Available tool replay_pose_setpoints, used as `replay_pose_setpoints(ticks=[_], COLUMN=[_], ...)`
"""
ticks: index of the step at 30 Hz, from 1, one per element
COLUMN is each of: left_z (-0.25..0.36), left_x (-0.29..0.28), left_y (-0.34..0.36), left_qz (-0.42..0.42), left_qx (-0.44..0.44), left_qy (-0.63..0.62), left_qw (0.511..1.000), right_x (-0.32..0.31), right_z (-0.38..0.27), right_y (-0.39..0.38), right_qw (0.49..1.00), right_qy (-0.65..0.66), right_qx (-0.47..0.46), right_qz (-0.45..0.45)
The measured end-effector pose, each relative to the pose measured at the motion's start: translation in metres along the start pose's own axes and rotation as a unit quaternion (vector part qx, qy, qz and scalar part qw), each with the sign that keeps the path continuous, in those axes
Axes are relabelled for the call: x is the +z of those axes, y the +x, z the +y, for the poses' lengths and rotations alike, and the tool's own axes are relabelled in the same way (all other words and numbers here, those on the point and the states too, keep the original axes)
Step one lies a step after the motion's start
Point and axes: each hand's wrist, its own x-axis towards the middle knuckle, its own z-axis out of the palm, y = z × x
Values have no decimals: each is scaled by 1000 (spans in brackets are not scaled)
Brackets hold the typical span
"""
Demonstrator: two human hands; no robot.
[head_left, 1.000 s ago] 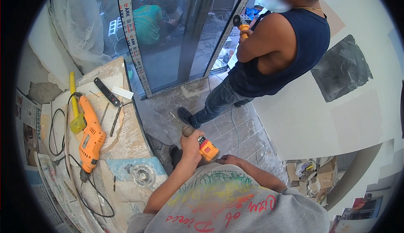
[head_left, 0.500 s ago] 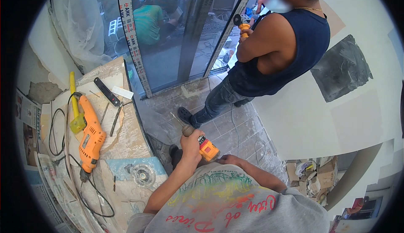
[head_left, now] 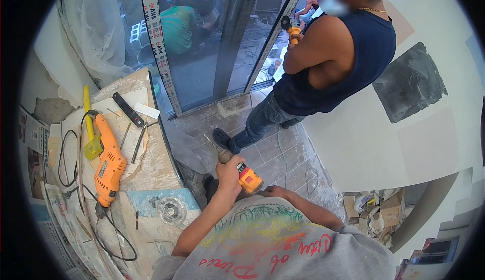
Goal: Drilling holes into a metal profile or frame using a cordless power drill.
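My left hand (head_left: 229, 175) is closed around the grip of a yellow and black cordless drill (head_left: 250, 181). Its chuck points away from me, with a long thin bit reaching out over the floor. My right hand (head_left: 277, 192) rests low by my waist, close to the drill's base; its fingers are mostly hidden. On the bench to my left lies an orange corded power drill (head_left: 108, 166) with its black cable. Loose drill bits (head_left: 137, 146) and a black folding-handled tool (head_left: 128, 109) lie beyond it. A round metal disc (head_left: 172, 210) sits nearer me.
A co-worker (head_left: 338, 57) stands ahead, holding a small yellow angle grinder (head_left: 291, 31). Glass sliding doors (head_left: 197, 62) are behind, with people outside. A yellow-handled tool (head_left: 90, 123) lies on the dusty bench (head_left: 164, 174). Cables cross the tiled floor (head_left: 273, 153); debris (head_left: 379, 212) is piled right.
My hands and the drill stay practically still. Outside the doorway, a person has shifted slightly into view.
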Motion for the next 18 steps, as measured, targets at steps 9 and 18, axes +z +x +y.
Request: replay_pose_setpoints(ticks=[9, 18], left_z=[2, -1], left_x=[3, 1], left_y=[-2, 2], left_qz=[5, -2], left_qx=[-5, -1], left_qy=[-10, -15], left_qw=[1000, 1000], right_x=[11, 5], right_z=[38, 17], right_y=[29, 11], right_qw=[993, 999], right_qy=[-78, -33], right_qx=[-92, -26], right_qz=[5, 4])
